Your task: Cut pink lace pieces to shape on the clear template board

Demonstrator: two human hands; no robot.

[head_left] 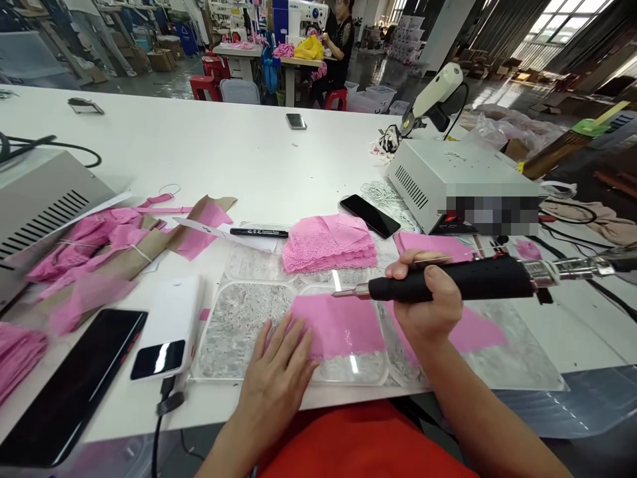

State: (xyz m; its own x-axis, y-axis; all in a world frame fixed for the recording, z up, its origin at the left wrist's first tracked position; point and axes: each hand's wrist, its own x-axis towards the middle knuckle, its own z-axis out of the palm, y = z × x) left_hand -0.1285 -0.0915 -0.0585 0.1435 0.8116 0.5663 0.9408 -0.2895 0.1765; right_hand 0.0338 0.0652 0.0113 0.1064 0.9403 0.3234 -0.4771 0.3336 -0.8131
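Observation:
My right hand (432, 292) is wrapped round a black-handled tool (478, 277) with a metal tip that points left, over the clear template (219, 332). Under the template's right window lies a flat pink fabric piece (343, 325). My left hand (281, 362) rests palm down with its fingers spread, its fingertips at the left edge of that piece. Just behind the template sits a stack of pink lace-edged pieces (328, 243). More pink fabric (472, 330) lies beneath and to the right of my right hand.
Phones (371, 216), a black marker (259, 233), a white power bank (169, 325) and a large black device (74, 385) lie on the table. Grey metal boxes (462, 179) stand at both sides. Pink scraps (109, 242) are heaped left. A person (341, 50) sits at a sewing machine behind.

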